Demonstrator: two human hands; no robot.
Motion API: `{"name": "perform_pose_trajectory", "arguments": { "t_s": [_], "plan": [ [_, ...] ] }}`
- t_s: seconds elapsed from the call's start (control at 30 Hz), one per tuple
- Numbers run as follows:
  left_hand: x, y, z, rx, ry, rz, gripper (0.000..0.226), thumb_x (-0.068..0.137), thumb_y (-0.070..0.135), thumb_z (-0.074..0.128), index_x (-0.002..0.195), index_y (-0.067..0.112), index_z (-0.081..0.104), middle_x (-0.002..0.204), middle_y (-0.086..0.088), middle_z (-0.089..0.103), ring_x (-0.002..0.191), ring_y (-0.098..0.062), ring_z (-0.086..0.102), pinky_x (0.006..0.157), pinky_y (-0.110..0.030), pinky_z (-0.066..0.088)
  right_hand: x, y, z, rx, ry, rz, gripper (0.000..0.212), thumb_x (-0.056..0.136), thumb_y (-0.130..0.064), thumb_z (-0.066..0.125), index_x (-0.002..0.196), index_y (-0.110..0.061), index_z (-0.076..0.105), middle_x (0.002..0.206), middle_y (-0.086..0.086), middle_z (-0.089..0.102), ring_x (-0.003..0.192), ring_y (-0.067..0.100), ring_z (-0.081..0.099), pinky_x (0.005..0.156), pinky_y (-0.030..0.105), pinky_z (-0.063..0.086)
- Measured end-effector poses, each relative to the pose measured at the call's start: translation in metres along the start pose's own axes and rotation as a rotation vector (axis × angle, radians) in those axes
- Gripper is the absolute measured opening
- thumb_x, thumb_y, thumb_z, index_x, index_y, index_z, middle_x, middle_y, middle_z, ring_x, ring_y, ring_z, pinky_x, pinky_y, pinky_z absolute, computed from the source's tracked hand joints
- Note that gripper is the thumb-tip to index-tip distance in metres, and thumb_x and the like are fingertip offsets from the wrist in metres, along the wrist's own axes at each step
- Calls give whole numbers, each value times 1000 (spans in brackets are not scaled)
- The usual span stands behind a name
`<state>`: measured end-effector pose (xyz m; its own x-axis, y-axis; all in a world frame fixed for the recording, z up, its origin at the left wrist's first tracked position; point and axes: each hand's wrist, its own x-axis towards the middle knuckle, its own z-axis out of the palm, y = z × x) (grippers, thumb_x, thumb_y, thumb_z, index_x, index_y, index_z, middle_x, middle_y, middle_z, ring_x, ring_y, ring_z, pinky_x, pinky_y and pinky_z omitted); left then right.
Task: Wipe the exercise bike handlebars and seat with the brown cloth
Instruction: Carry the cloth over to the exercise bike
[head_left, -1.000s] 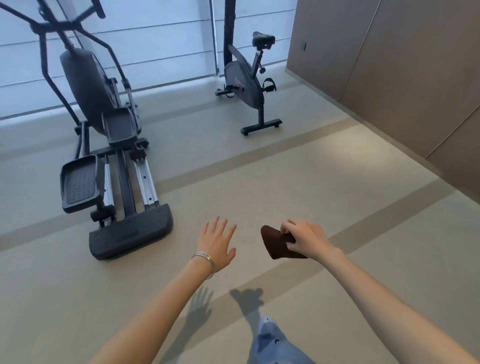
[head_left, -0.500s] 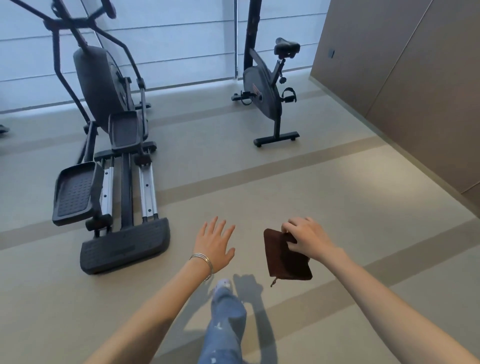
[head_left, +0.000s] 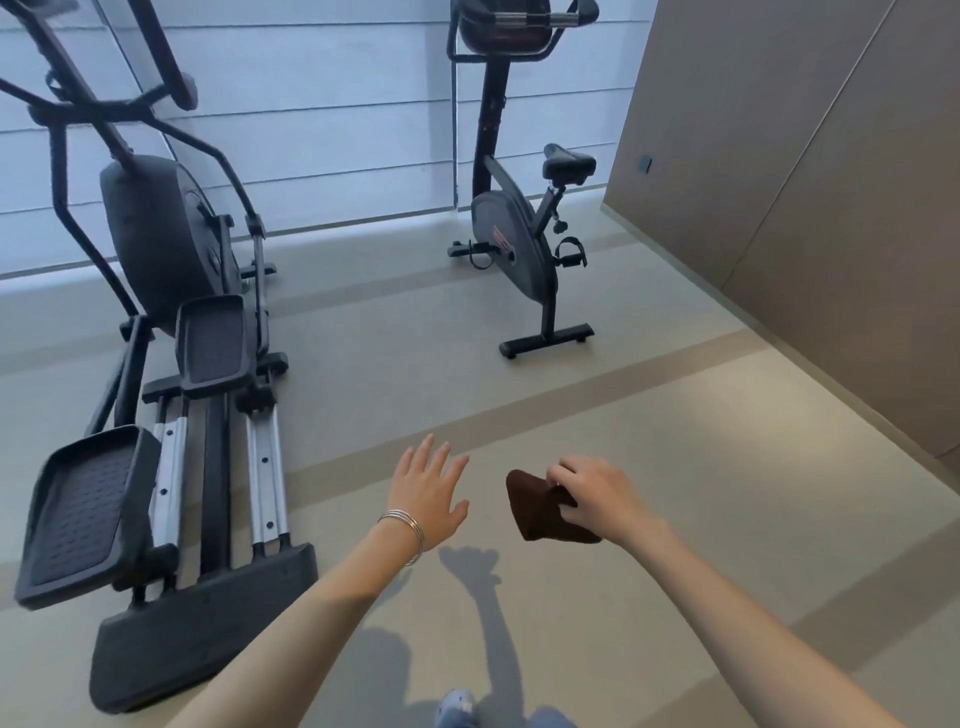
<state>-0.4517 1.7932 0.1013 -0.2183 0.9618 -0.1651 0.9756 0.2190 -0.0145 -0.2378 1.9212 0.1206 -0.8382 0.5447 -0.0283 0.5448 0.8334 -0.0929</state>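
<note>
Ahead, bike handlebars (head_left: 535, 20) cropped — right hand (head_left: 597, 499) grips brown cloth (head_left: 535, 512), left hand (head_left: 428, 488) spread.

The exercise bike (head_left: 519, 244) stood far ahead by the window blind (head_left: 337, 130); the elliptical trainer (head_left: 171, 364) stood left, nearer.

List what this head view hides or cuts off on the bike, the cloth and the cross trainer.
Handlebars: head view, cut off by the top edge; the upper part is missing.
Seat: head view, too far and small to judge dust.
Brown cloth: head view, its right part is covered by the right hand.
Cross trainer: head view, upper arms run past the top and left edges.
</note>
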Motion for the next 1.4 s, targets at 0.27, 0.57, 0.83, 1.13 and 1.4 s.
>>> {"name": "perform_pose_trajectory", "arguments": {
  "t_s": [0.27,0.57,0.83,1.13,1.4],
  "plan": [
    [80,-41,2,-18,-46,-25,65,92,50,36,148,25,13,158,-5,14,146,-28,0,119,-43,4,94,37,4,43,-91,6,23,78,-18,56,102,-18,55,99,2,58,92,23,54,63,29,35],
    [234,-69,-36,-31,-18,-72,64,91,48,38,147,26,15,158,-5,13,146,-27,-1,119,-43,3,237,136,-16,118,-67,12,20,79,-15,58,99,-15,55,99,3,57,93,22,54,66,29,42],
    [366,-59,-76,-36,53,-60,65,92,49,38,147,25,15,157,-6,16,146,-29,5,118,-44,8,340,216,-49,192,-9,87,21,78,-10,58,98,-11,57,101,7,57,96,25,52,76,39,49],
    [462,-86,-81,-51,-7,-58,64,92,48,39,147,27,14,158,-6,13,146,-28,5,119,-45,8,410,273,-41,211,-103,113,19,78,-14,61,95,-14,55,97,4,57,91,22,53,74,34,48],
    [585,-139,-106,-46,19,6,64,93,48,38,147,25,13,158,-7,12,146,-29,4,119,-47,7,529,308,-52,188,-57,127,18,78,-13,62,95,-15,55,97,3,58,92,19,51,66,25,34]
  ]
}}
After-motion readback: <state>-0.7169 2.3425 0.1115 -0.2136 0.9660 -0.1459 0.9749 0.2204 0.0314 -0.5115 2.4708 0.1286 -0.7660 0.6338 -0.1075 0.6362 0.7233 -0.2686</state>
